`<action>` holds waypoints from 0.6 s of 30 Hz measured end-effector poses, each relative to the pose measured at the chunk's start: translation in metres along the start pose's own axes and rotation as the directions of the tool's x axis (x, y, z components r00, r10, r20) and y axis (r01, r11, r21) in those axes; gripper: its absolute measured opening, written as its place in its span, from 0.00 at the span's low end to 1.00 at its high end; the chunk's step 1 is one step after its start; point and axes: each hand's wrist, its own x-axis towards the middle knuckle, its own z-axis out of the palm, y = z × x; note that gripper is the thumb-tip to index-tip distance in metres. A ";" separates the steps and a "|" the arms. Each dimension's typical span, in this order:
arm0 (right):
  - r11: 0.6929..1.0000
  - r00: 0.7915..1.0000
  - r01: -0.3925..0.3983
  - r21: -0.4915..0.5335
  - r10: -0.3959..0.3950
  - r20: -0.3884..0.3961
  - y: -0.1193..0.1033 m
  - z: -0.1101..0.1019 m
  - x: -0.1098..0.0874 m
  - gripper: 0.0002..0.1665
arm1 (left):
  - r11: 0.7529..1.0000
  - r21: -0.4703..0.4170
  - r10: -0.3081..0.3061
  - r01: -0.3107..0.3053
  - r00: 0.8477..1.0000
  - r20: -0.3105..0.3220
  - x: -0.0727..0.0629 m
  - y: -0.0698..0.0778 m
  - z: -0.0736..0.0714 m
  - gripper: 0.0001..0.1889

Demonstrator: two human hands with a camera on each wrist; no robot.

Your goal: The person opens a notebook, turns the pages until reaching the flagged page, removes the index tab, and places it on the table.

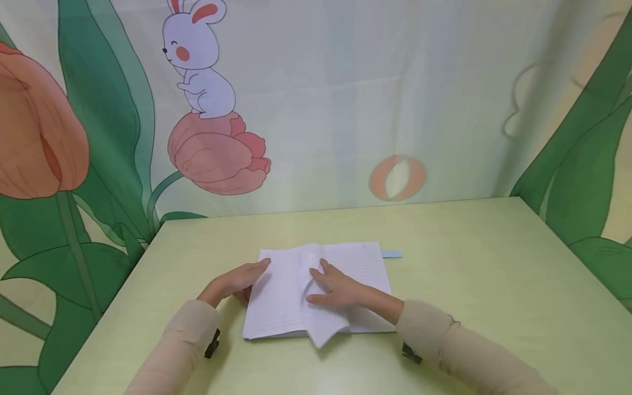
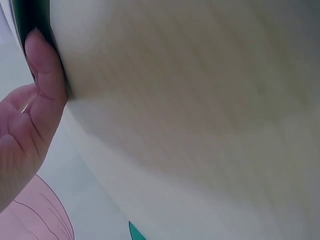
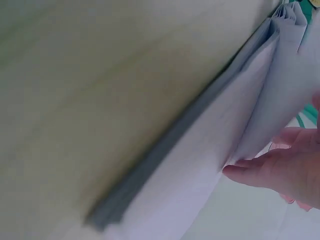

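An open notebook (image 1: 276, 307) with ruled white pages lies on the table. At its left edge is my left hand (image 1: 243, 277), thumb over the page and the other fingers underneath. The left wrist view shows that hand (image 2: 37, 105) at the dark edge of the cover. Over the middle of the notebook, my right hand (image 1: 338, 288) holds a loose page (image 1: 323, 326) that bends upward, its lower corner jutting past the bottom edge. In the right wrist view, the thumb of my right hand (image 3: 280, 167) meets the lifted page (image 3: 285, 95).
A light blue tab (image 1: 392, 254) sticks out from the notebook's upper right side. The pale green table (image 1: 469, 263) extends around the notebook. Behind it hangs a curtain (image 1: 316, 109) printed with a rabbit, tulips and leaves.
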 end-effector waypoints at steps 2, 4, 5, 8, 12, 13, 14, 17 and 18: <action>1.000 1.000 0.027 -0.013 -0.027 0.016 -0.003 0.002 0.001 0.41 | 1.000 -0.019 -0.018 0.018 1.000 -0.007 0.000 0.001 -0.001 0.33; 0.998 0.998 0.050 -0.024 -0.049 0.040 -0.006 0.004 0.001 0.41 | 0.999 -0.033 -0.027 0.027 1.000 -0.004 -0.001 0.002 -0.001 0.35; 0.998 0.997 0.061 -0.030 -0.059 0.053 -0.008 0.006 0.001 0.40 | 0.999 -0.041 -0.030 0.030 1.000 -0.001 -0.001 0.001 -0.001 0.36; 0.993 0.994 0.090 -0.077 -0.084 0.070 -0.011 0.009 0.002 0.39 | 0.997 -0.063 -0.036 0.037 0.999 0.003 -0.001 0.000 -0.001 0.36; 0.981 0.992 0.111 -0.161 -0.099 0.081 -0.013 0.010 0.003 0.37 | 0.999 -0.034 -0.009 0.009 1.000 0.004 0.001 -0.004 -0.001 0.31; 0.976 0.991 0.115 -0.183 -0.101 0.085 -0.012 0.009 0.003 0.36 | 1.000 -0.023 0.003 -0.003 1.000 0.004 0.002 -0.005 -0.001 0.33; 0.972 0.991 0.115 -0.204 -0.099 0.087 -0.011 0.008 0.004 0.36 | 1.000 -0.011 0.017 -0.017 1.000 0.005 0.003 -0.006 -0.001 0.35; 0.966 0.992 0.104 -0.236 -0.084 0.090 -0.006 0.004 0.004 0.37 | 0.999 0.003 0.041 -0.041 0.999 0.005 0.003 -0.008 0.000 0.40; 0.967 0.993 0.094 -0.238 -0.074 0.089 -0.003 0.002 0.004 0.37 | 0.999 0.001 0.043 -0.043 0.999 0.004 0.004 -0.008 0.000 0.40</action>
